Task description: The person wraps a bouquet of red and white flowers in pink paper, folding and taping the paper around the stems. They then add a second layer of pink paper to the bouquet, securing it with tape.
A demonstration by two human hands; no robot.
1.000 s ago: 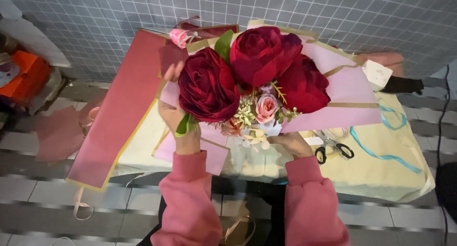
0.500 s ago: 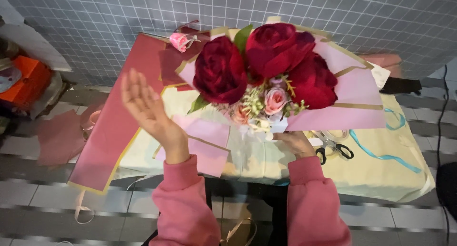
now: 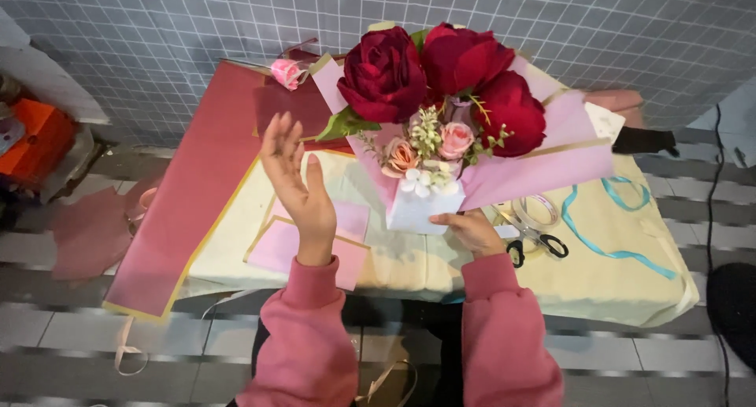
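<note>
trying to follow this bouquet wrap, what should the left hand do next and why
Probably bring the left hand back to the bouquet. It hangs open in the air, touching nothing, while the right hand alone grips the base under the pink wrapping paper, and the big red blooms lean toward the left hand's side.

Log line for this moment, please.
left hand open, raised, empty | right hand grips bouquet base | scissors on table

- A grey tiled wall with a small square grid stands behind.
- A low table under a cream cloth.
- The floor has grey and white tiles.
- Light is soft and even.
</note>
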